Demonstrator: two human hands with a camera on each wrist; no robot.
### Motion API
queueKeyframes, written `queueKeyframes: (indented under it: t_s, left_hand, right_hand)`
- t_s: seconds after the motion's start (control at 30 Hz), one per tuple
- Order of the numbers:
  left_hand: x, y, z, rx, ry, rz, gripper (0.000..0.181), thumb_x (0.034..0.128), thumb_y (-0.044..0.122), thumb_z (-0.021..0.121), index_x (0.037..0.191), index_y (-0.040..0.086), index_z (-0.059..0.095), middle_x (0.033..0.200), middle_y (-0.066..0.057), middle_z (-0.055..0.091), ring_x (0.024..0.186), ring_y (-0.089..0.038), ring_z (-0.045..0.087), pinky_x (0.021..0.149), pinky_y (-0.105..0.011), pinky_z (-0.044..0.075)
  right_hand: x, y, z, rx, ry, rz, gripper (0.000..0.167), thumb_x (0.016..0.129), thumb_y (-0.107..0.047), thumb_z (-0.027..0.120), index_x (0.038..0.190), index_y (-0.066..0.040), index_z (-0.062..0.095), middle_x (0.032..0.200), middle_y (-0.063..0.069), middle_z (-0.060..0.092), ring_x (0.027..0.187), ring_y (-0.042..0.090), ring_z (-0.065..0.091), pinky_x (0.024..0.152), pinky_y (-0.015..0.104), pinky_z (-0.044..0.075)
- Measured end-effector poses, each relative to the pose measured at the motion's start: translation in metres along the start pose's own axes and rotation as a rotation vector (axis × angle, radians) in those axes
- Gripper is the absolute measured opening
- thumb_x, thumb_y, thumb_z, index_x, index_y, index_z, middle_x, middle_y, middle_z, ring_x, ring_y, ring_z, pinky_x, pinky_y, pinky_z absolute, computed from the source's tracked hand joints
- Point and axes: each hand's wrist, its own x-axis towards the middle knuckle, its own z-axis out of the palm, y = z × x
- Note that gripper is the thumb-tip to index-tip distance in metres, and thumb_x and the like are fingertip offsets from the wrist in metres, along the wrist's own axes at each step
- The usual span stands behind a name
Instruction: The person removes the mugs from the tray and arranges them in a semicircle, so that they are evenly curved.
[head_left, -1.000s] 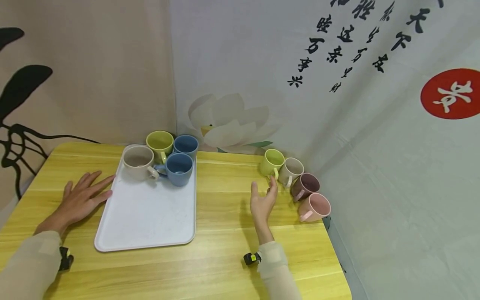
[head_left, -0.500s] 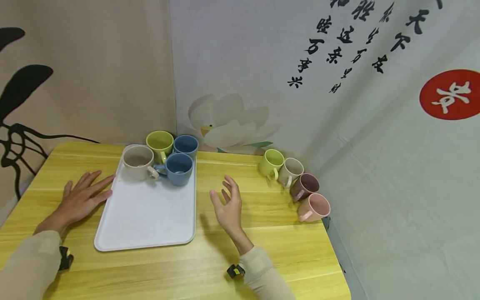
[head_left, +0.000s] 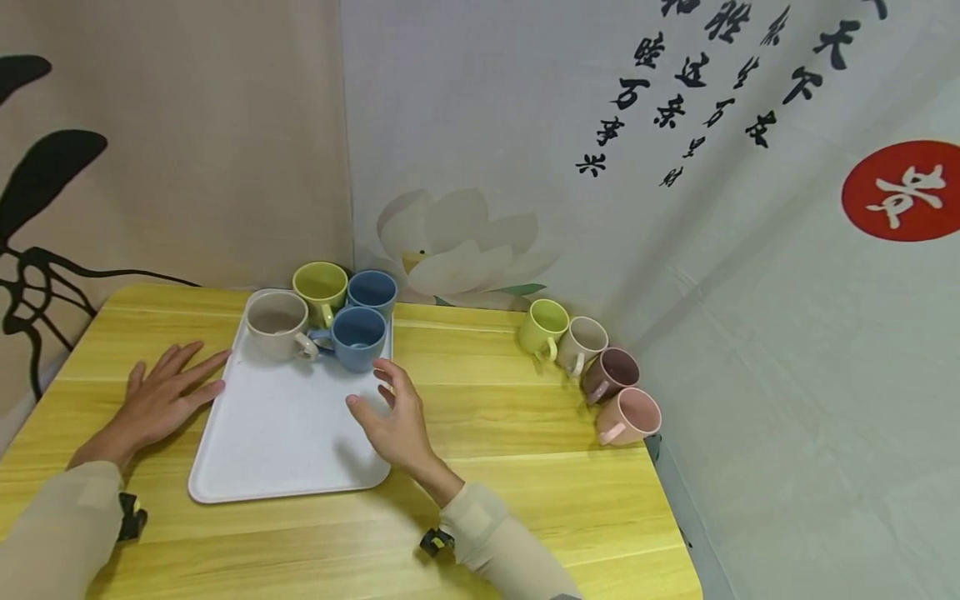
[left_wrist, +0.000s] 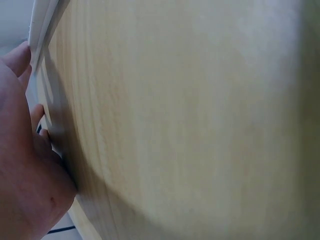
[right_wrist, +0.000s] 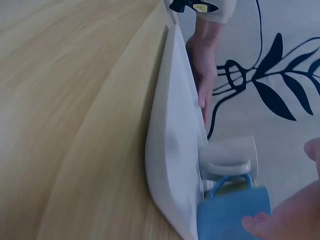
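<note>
Your right hand [head_left: 397,427] holds nothing, fingers apart, above tray [head_left: 292,442]; front blue mug [head_left: 358,355] just beyond, contact unclear; mug upright at tray's far right end; long axis vertical, handle pointing left toward beige mug [head_left: 276,333]; probably ceramic: stiff, fairly light, slick, chippable; handle looks crowded, so best hold round body from your near right side; your left hand [head_left: 156,404] on surface [head_left: 262,550], fingers spread, tips at tray's left edge.

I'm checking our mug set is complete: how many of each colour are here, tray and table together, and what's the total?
Yellow-green mugs: 2
Beige mugs: 2
Blue mugs: 2
Maroon mug: 1
Pink mug: 1
Total: 8
</note>
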Motion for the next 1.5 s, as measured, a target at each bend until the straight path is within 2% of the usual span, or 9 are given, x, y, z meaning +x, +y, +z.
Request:
queueKeyframes:
  t_s: [0.13, 0.3, 0.47, 0.57, 0.8, 1.03, 1.37, 1.5]
  left_hand:
    - [0.000, 0.000, 0.000, 0.000, 0.002, 0.001, 0.065, 0.1209, 0.045, 0.047, 0.179, 0.019, 0.032, 0.186, -0.035, 0.011, 0.172, -0.065, -0.004, 0.130, -0.084, -0.022]
    - [-0.001, 0.002, -0.001, 0.009, 0.001, 0.001, 0.066, 0.1209, 0.045, 0.046, 0.179, 0.019, 0.031, 0.185, -0.036, 0.011, 0.172, -0.065, -0.004, 0.129, -0.085, -0.021]
    - [0.000, 0.001, 0.000, 0.012, -0.002, -0.004, 0.066, 0.1209, 0.046, 0.046, 0.179, 0.018, 0.032, 0.185, -0.036, 0.011, 0.172, -0.065, -0.003, 0.129, -0.086, -0.020]
    - [0.000, 0.001, 0.000, 0.012, -0.002, -0.006, 0.066, 0.1209, 0.046, 0.046, 0.179, 0.018, 0.032, 0.186, -0.036, 0.011, 0.172, -0.065, -0.003, 0.129, -0.086, -0.020]
    - [0.001, 0.000, 0.000, 0.011, -0.002, -0.007, 0.066, 0.1209, 0.047, 0.046, 0.179, 0.019, 0.032, 0.186, -0.035, 0.010, 0.172, -0.064, -0.004, 0.129, -0.086, -0.020]
    - [0.000, 0.002, -0.001, 0.018, 0.008, -0.001, 0.065, 0.1210, 0.046, 0.046, 0.178, 0.018, 0.033, 0.185, -0.036, 0.012, 0.171, -0.065, -0.001, 0.129, -0.087, -0.017]
    - [0.000, 0.003, 0.001, 0.019, 0.000, -0.020, 0.066, 0.1208, 0.047, 0.046, 0.178, 0.018, 0.034, 0.185, -0.036, 0.012, 0.172, -0.065, -0.002, 0.129, -0.087, -0.018]
    - [0.000, 0.003, 0.000, 0.021, 0.005, -0.017, 0.065, 0.1209, 0.046, 0.046, 0.178, 0.018, 0.034, 0.185, -0.036, 0.013, 0.171, -0.066, -0.001, 0.130, -0.087, -0.017]
  right_hand:
    - [0.007, -0.001, 0.012, -0.066, -0.066, -0.032, 0.067, 0.105, -0.020, 0.080, 0.163, -0.002, 0.051, 0.164, 0.022, 0.060, 0.153, 0.032, 0.061, 0.128, 0.048, 0.053]
    - [0.016, -0.002, 0.024, -0.119, -0.110, -0.018, 0.068, 0.104, -0.022, 0.082, 0.162, -0.002, 0.053, 0.162, 0.018, 0.064, 0.151, 0.024, 0.063, 0.127, 0.042, 0.055]
    - [0.024, -0.004, 0.035, -0.118, -0.143, 0.010, 0.069, 0.105, -0.024, 0.081, 0.164, -0.004, 0.052, 0.165, 0.018, 0.062, 0.152, 0.033, 0.063, 0.128, 0.041, 0.054]
    - [0.030, -0.005, 0.042, -0.129, -0.161, 0.024, 0.071, 0.106, -0.025, 0.080, 0.166, -0.004, 0.050, 0.168, 0.018, 0.060, 0.156, 0.035, 0.060, 0.129, 0.039, 0.053]
    - [0.046, 0.000, 0.058, -0.217, -0.149, 0.033, 0.072, 0.105, -0.029, 0.081, 0.166, -0.005, 0.051, 0.167, 0.015, 0.062, 0.155, 0.028, 0.062, 0.124, 0.036, 0.056]
    - [0.058, 0.005, 0.069, -0.279, -0.119, 0.026, 0.073, 0.102, -0.031, 0.083, 0.164, -0.006, 0.054, 0.161, 0.014, 0.068, 0.149, 0.024, 0.067, 0.118, 0.025, 0.056]
    - [0.063, 0.004, 0.079, -0.299, -0.092, 0.041, 0.067, 0.101, -0.029, 0.084, 0.160, -0.007, 0.059, 0.152, 0.013, 0.073, 0.141, 0.025, 0.071, 0.111, 0.016, 0.054]
    - [0.066, 0.002, 0.082, -0.277, -0.102, 0.054, 0.064, 0.102, -0.026, 0.084, 0.158, -0.007, 0.060, 0.149, 0.013, 0.073, 0.138, 0.023, 0.073, 0.111, 0.022, 0.059]
